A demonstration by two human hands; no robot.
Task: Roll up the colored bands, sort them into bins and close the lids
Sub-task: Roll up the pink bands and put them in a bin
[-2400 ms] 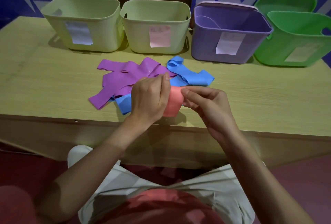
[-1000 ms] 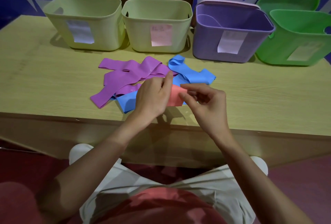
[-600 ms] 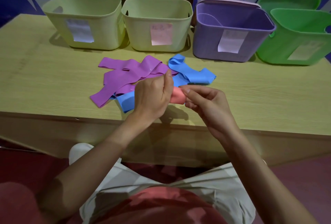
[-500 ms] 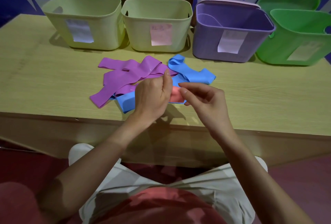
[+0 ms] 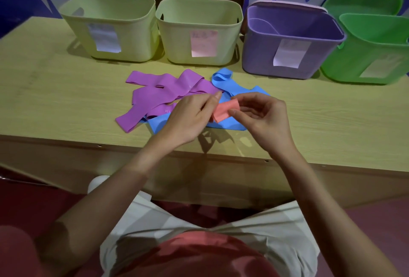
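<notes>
Here both hands, the left hand [image 5: 190,119] and right hand [image 5: 261,117], pinch the half-rolled red band [image 5: 224,111] above the blue bands [image 5: 223,125] on the table [image 5: 55,104]; stretchy rubber could spring loose and unroll if either pinch slackens.

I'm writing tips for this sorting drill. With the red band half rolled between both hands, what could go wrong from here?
1. The red band is only pinched by the left hand and right hand; it could spring open.
2. It hangs right above the blue bands and could snag one.
3. The bin labels look faint, so missorting is possible.
</notes>
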